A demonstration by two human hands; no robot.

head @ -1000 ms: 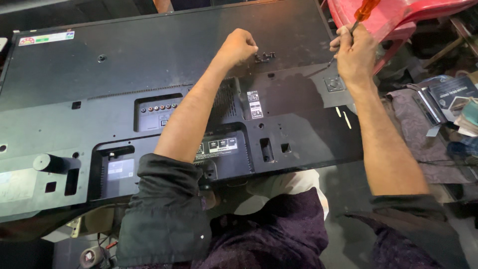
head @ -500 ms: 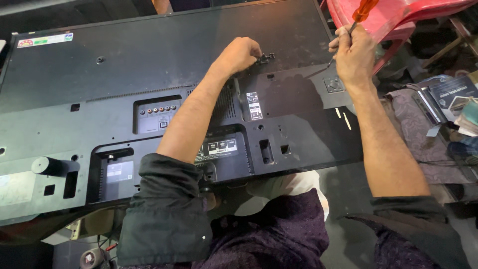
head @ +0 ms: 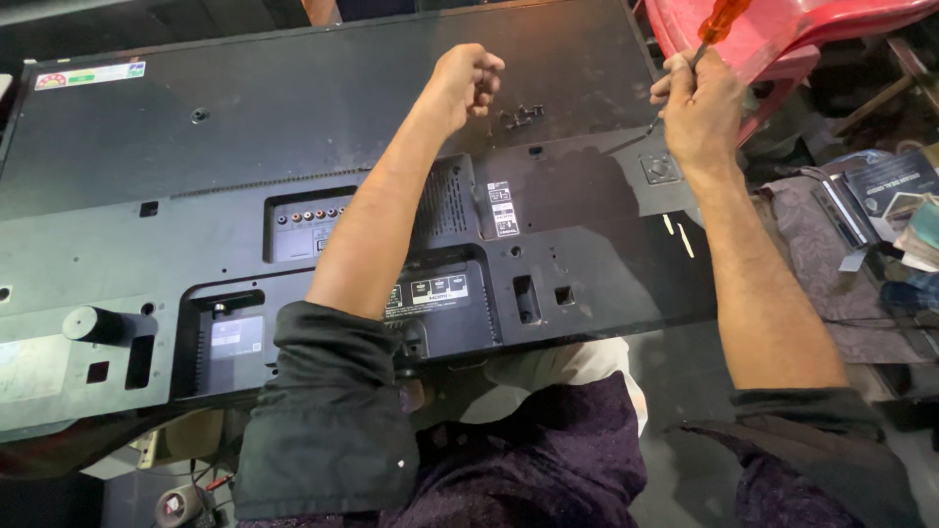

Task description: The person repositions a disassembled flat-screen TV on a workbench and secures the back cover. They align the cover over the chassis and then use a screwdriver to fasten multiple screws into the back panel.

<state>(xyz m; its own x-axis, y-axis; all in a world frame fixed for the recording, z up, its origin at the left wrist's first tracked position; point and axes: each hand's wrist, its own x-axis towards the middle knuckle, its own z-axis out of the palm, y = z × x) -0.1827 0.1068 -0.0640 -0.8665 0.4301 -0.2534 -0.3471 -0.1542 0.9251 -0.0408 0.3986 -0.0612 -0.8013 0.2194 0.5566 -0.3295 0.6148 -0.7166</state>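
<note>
While the black television back [head: 293, 147] fills the cluttered bench, left hand [head: 468, 83] fisted, right hand [head: 696, 106] grips screwdriver [head: 719, 24].

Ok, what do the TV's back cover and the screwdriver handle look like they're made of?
Back cover: looks like moulded black plastic, matte and dusty, with formed vents and port recesses; the flat upper panel could be painted sheet metal.
Screwdriver handle, in the right hand: translucent orange plastic, glossy, light showing through it.

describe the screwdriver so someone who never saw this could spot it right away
Start at the big black television back panel lying flat. At its far right edge, the right hand grips the screwdriver in front of a red plastic chair. Its translucent orange handle is the only orange thing there.
</note>
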